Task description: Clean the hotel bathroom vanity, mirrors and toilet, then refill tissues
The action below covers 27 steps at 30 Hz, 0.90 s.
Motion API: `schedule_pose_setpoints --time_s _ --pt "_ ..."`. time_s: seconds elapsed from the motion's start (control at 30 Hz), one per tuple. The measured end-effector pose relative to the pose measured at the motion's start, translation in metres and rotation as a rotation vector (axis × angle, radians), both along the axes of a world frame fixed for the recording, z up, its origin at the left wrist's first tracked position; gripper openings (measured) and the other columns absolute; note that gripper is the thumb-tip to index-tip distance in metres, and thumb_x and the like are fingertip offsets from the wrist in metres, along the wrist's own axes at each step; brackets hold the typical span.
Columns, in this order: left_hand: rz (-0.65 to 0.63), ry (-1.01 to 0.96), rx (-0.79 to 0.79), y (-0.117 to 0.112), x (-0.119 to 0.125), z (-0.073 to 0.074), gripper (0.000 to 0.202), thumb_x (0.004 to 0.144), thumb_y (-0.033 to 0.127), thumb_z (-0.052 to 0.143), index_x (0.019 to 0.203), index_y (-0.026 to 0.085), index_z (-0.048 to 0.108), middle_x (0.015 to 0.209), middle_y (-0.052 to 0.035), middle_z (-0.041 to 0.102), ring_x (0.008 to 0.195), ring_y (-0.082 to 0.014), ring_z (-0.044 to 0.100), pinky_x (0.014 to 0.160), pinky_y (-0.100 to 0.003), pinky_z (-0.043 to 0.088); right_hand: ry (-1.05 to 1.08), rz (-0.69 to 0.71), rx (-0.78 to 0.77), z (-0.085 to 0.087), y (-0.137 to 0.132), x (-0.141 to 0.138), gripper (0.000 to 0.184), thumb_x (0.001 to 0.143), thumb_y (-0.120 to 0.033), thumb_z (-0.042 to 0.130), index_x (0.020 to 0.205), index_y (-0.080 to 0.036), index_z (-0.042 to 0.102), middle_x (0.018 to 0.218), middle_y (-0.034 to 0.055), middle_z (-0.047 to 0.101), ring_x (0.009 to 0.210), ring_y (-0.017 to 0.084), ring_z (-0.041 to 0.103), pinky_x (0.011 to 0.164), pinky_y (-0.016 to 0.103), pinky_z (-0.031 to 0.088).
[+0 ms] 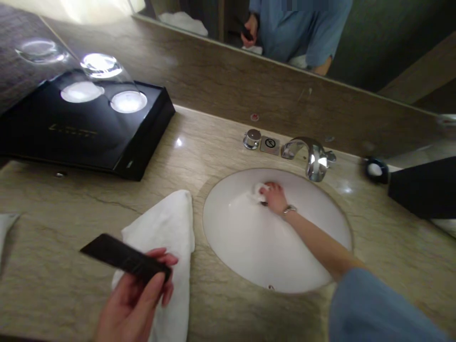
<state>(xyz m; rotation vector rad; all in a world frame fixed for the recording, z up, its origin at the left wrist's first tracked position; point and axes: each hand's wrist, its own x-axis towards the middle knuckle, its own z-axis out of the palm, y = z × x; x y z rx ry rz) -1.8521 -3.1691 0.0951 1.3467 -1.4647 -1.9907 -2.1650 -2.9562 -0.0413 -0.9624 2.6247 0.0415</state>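
My left hand (133, 297) holds a flat black comb-like bar (123, 257) above a white towel (167, 237) that lies on the marble counter. My right hand (276, 197) reaches down into the white oval sink (231, 228) and presses a small white cloth (259, 191) against the basin near the drain. A watch sits on that wrist. The chrome faucet (313, 159) stands just behind the right hand.
A black tray (71, 137) with two upturned glasses (101, 66) stands at the back left. A chrome knob (252, 138) sits beside the faucet, a small dark dish (375, 169) and a black box (423, 187) at the right. A mirror runs along the back wall.
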Motion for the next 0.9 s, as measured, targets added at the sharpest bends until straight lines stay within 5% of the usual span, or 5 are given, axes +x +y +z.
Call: schedule_pose_setpoints --time_s 0.2,0.3,0.43,0.67,0.9 --pt "-0.6 0.202 -0.129 0.037 -0.103 -0.001 0.03 0.089 0.042 0.061 0.107 0.018 0.06 0.072 0.0023 0.059 0.051 -0.0099 0.045 0.046 -0.023 0.037 -0.42 -0.069 -0.132 0.07 0.14 0.051 0.034 0.083 -0.028 0.072 0.118 -0.026 0.071 0.137 0.0125 0.06 0.128 0.032 0.05 0.109 0.053 0.036" --pt "-0.845 0.26 -0.299 0.074 -0.14 -0.005 0.021 0.084 0.033 0.063 0.097 0.017 0.064 0.073 0.0001 0.062 0.065 -0.0137 0.053 0.059 -0.026 0.043 -0.702 -0.211 -0.837 0.106 0.09 0.083 0.052 0.087 -0.049 0.068 0.133 -0.025 0.059 0.14 0.011 0.058 0.128 0.027 0.053 0.111 0.047 0.04" --pt "-0.952 0.305 -0.23 0.103 -0.163 -0.004 0.022 0.08 0.029 0.062 0.096 0.015 0.062 0.073 -0.0013 0.063 0.06 -0.0156 0.058 0.055 -0.028 0.046 -1.05 -0.432 -1.362 0.142 0.02 0.082 0.041 0.085 -0.057 0.068 0.102 -0.02 0.067 0.108 0.0086 0.072 0.07 0.017 0.064 0.06 0.031 0.055" --pt "-1.034 0.471 -0.493 0.063 -0.197 0.005 0.05 0.065 0.005 0.052 0.11 0.015 0.071 0.112 -0.0088 0.074 0.108 -0.0245 0.068 0.102 -0.041 0.051 -1.137 -0.404 -1.571 0.16 0.009 0.051 0.036 0.07 -0.047 0.086 0.089 -0.019 0.071 0.102 0.0076 0.076 0.086 0.019 0.067 0.074 0.03 0.053" --pt "-1.012 0.379 -0.665 0.034 -0.215 0.036 0.063 0.062 0.007 0.051 0.122 0.014 0.07 0.123 -0.008 0.073 0.116 -0.027 0.065 0.108 -0.041 0.047 -0.96 -0.231 -1.563 0.162 -0.021 0.034 0.036 0.071 -0.049 0.085 0.091 -0.02 0.075 0.112 0.0073 0.074 0.098 0.022 0.067 0.096 0.04 0.05"
